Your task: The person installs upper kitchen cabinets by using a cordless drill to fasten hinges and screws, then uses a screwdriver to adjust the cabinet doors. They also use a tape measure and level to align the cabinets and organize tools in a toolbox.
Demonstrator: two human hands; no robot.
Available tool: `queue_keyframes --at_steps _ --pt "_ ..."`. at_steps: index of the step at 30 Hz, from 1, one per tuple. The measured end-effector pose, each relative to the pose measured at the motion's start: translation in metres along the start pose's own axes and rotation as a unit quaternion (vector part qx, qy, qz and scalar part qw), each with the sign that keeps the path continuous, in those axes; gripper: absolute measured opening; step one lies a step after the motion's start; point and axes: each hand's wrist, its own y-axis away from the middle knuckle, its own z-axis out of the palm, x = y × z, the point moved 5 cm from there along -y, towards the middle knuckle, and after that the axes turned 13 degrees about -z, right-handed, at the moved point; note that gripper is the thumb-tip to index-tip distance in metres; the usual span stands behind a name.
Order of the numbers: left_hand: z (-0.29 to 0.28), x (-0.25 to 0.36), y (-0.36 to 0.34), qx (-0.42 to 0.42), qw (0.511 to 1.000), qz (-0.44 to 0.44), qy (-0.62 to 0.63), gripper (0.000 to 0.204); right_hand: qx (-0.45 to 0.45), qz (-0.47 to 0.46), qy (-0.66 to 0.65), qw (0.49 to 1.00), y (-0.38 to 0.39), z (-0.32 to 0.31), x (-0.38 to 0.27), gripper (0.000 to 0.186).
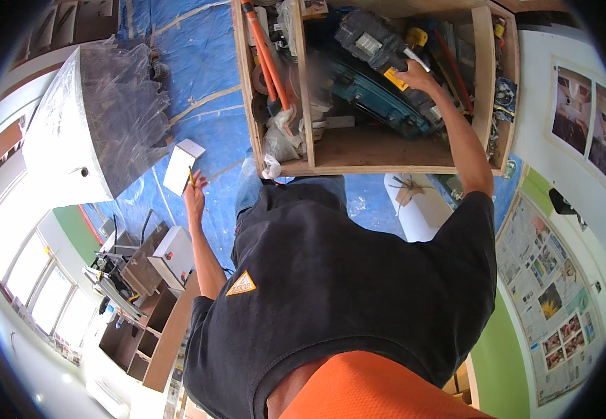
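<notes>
My left hand [195, 197] is out at my left side, its fingers closed around a thin yellow pencil [191, 177]. Just beyond it lies a small white rectangular piece [179, 167] on the blue sheeting. Ahead and to the right, my right hand [415, 75] reaches into a wooden bin [380, 170]. Its fingers are bent over a dark grey tool case [366, 43] with a yellow patch [396, 79]; the exact grip is partly hidden. Under that case a teal tool case [366, 94] lies aslant.
A long orange-handled tool [266, 63] stands in the bin's left compartment. Blue sheeting [198, 77] covers the floor. A plastic-wrapped white box [72, 126] stands at left, and a brown shelf unit [150, 335] lower left. A white roll [411, 209] lies below the bin.
</notes>
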Motion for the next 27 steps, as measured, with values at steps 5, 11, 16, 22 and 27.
queue_keyframes --at_steps 5,11,16,22,27 --pt "0.004 -0.051 0.017 -0.004 0.998 -0.069 0.014 0.038 -0.039 -0.093 0.000 0.995 -0.016 0.040 -0.006 0.048" --pt "0.010 -0.090 0.016 -0.034 0.995 -0.088 0.043 0.041 -0.036 -0.062 0.049 0.996 -0.011 0.064 -0.012 0.058" --pt "0.011 -0.098 0.003 -0.060 0.989 -0.129 0.037 0.042 -0.031 -0.017 0.108 0.994 -0.003 0.068 -0.031 0.064" --pt "-0.005 -0.103 -0.026 -0.098 0.991 -0.069 0.066 0.043 -0.030 0.083 0.216 0.973 0.022 0.072 -0.053 0.079" --pt "-0.044 -0.147 -0.070 -0.114 0.989 -0.067 0.061 0.042 0.027 0.144 0.264 0.953 0.052 0.077 -0.078 0.081"
